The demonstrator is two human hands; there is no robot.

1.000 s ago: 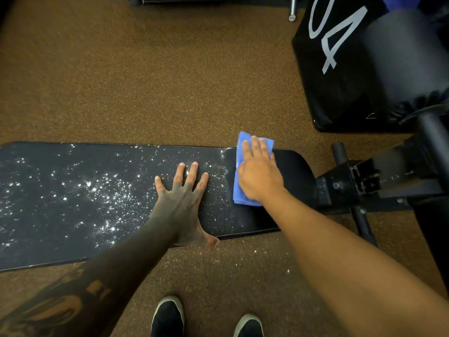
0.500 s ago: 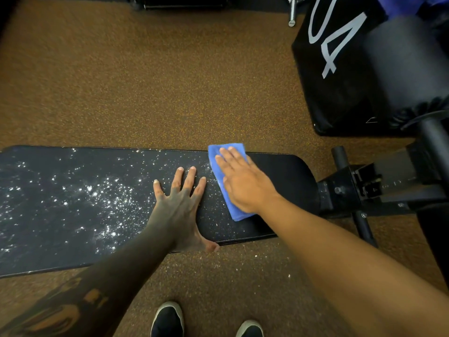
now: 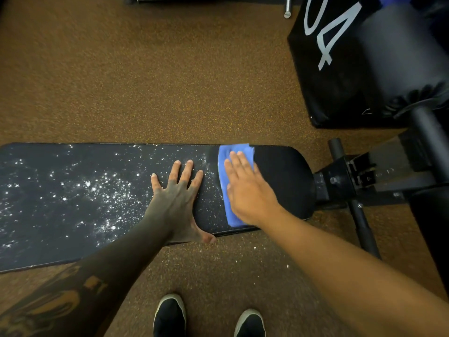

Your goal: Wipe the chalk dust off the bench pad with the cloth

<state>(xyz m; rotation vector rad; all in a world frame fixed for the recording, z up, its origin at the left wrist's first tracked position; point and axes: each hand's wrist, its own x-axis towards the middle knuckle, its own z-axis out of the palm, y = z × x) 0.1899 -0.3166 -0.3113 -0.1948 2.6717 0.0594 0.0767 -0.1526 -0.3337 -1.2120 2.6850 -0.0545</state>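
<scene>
A long black bench pad (image 3: 286,181) runs across the view from the left edge to right of centre. White chalk dust (image 3: 102,190) speckles its left and middle parts; the right end looks clean. A folded blue cloth (image 3: 227,207) lies flat on the pad near its right end. My right hand (image 3: 247,190) presses flat on the cloth, fingers straight and pointing away from me, covering most of it. My left hand (image 3: 177,198) rests palm down on the pad just left of the cloth, fingers spread, thumb over the near edge, holding nothing.
The bench's black metal frame (image 3: 352,183) and a foot bar (image 3: 364,227) stick out to the right. A black padded box marked "04" (image 3: 328,57) and a black roller pad (image 3: 401,52) stand at the upper right. My two shoes (image 3: 170,317) stand on brown speckled floor.
My right hand slid the cloth left along the pad toward my left hand, then slightly back right and toward the far edge. My left hand stayed planted on the pad.
</scene>
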